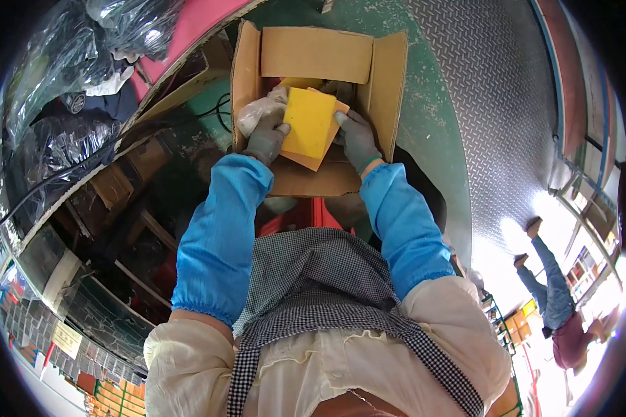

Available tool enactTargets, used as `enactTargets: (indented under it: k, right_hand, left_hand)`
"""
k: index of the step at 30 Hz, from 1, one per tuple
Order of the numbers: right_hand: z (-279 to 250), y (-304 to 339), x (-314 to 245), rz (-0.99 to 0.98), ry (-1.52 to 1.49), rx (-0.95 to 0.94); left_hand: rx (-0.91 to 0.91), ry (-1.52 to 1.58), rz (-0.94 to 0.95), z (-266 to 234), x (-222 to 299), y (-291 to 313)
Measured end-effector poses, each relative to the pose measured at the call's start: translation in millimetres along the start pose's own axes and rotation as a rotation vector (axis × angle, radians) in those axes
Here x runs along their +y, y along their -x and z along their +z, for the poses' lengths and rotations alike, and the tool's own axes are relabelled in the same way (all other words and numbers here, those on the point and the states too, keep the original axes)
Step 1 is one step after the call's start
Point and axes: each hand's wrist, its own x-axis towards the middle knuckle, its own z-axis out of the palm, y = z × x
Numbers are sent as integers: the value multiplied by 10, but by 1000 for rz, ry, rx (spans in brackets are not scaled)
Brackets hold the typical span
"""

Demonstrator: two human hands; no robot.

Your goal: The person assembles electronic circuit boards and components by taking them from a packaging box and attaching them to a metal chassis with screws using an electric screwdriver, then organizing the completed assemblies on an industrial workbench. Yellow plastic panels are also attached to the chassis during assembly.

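An open cardboard box [316, 52] sits in front of me with its flaps up. Inside it, my left hand [264, 141], in a grey glove, grips the left edge of a flat yellow rectangular piece [309, 121], thumb on top. My right hand [359, 141], gloved the same way, closes on the right side of the flat orange piece [305, 162] that lies askew beneath the yellow one. Next to my left hand is a clear plastic bag [259, 112] with pale contents I cannot make out. Another yellow piece [295, 82] shows deeper in the box.
To the left stands a pink-topped table [205, 15] with plastic-wrapped dark goods [69, 128] on it. A black cable [69, 170] runs along its edge. Metal tread plate [466, 62] covers the floor at right, where another person [558, 299] walks.
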Motion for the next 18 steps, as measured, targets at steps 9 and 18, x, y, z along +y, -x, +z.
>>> enactTargets:
  k: [9, 18]
  right_hand:
    - [-363, 103, 12, -278, 320, 514]
    - [23, 530, -572, -6, -203, 465]
  left_hand:
    - [76, -171, -234, 124, 147, -619]
    - [297, -9, -321, 223, 741, -1022]
